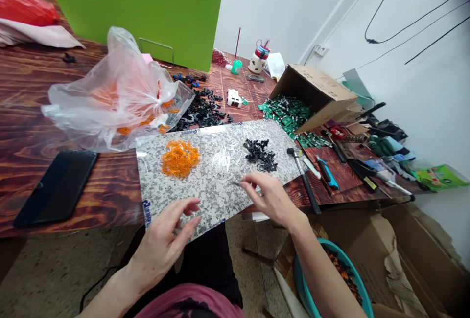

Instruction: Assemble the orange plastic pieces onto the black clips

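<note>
sliver, dark and pointed [234, 183], at the fingertips of the right hand [270, 198], above the middle of a speckled granite-pattern sheet [215, 205]; too small for its material to be told. its long axis runs roughly along the sheet, toward the left hand [161, 244]. right hand nearer, open in part, fingers extended and slightly spread; whether it pinches the sliver or only touches it cannot be told. left hand farther off, half open, fingers curved above the sheet's near edge, nothing visibly held.

sheet on a dark-grained wooden table [33, 112], long axis running across the person's front and rising toward the right, near edge overhanging the table. on it: tangle of orange plastic parts [179, 159] ahead of the left hand, clump of black plastic parts [260, 155] ahead of the right hand, patch of clear film [222, 159] between them.

beyond the sheet: clear plastic bag [110, 98] with orange contents, heap of black parts [200, 110], tipped cardboard box [312, 95] with green circuit boards [286, 115] spilling out. to the right: hammer [303, 176] and blue-handled tool [326, 172]. to the left: black phone [55, 188]. below the right forearm: teal basin [323, 279] holding dark and orange pieces.
</note>
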`<action>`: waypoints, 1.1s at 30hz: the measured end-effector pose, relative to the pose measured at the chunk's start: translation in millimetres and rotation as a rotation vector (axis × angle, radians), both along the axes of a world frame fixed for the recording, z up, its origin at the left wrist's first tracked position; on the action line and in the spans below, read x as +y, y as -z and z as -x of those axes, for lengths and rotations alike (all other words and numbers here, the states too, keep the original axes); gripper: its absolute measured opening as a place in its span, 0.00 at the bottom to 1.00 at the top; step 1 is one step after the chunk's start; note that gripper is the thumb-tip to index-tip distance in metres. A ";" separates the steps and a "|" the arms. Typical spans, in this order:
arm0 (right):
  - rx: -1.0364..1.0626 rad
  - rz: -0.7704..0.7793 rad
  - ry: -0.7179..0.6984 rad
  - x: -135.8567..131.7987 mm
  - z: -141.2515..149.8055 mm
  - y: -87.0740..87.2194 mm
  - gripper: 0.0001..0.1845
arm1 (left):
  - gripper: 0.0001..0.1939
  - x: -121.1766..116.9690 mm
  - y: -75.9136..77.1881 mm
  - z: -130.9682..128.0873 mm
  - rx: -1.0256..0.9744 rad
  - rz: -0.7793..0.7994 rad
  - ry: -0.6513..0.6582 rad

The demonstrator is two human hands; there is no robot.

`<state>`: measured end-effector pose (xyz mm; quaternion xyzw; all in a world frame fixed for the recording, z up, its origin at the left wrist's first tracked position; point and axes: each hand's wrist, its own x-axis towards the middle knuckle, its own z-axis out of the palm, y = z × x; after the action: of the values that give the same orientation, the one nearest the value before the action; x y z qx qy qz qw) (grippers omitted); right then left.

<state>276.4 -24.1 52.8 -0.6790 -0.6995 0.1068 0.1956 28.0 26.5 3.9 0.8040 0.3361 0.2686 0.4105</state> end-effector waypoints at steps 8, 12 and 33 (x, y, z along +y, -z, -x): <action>-0.007 0.045 -0.417 0.0 54.9 -19.1 0.11 | 0.16 3.3 -14.0 -21.0 0.078 -0.065 0.276; 0.092 0.009 -0.175 21.7 27.0 8.7 0.11 | 0.17 -0.4 -10.5 -13.2 0.038 0.150 0.178; 0.078 -0.034 0.338 30.3 13.5 35.6 0.09 | 0.21 -7.4 4.2 -16.6 -0.652 1.093 -0.323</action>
<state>262.9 6.1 17.2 -0.7789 -0.5690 0.0866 0.2491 44.6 19.1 -0.4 0.2964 0.3990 0.3473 0.7952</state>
